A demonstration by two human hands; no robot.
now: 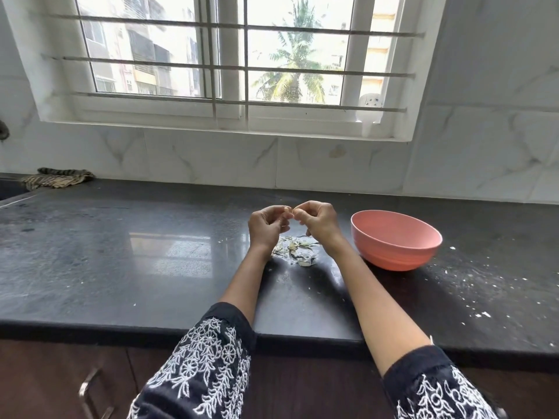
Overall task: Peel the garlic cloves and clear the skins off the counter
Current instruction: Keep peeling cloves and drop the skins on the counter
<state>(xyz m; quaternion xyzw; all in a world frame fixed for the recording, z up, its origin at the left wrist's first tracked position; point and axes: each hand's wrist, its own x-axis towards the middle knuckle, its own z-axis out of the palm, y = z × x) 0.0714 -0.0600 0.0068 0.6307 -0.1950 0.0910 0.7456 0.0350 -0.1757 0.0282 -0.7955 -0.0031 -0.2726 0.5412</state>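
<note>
Barely visible between the fingertips, a garlic clove [292, 213] is held above the counter [151, 252], pinched from both sides: the left hand [267, 228] curls its fingers round one end and the right hand [317, 220] nips the other, thumbs meeting at the middle. The clove is too small and too covered to say how much skin is on it; it seems to be partway through peeling. Holding it up close between both hands probably lets one hand steady it while the other picks at the papery skin.

Directly below the hands lies a small heap of skins [295, 249], scattered on the dark stone, likely because they drop where the peeling is done. Whether any unpeeled cloves lie among them cannot be told. Just to the right stands a pink bowl [396, 240], near the right wrist, a sensible spot for dropping peeled cloves; its inside shows nothing from this angle.

White flecks speckle the counter toward the right. A striped cloth [59, 176] lies far left against the marbled wall tiles [211, 158], and a barred window [230, 62] looks out on a palm and buildings.
</note>
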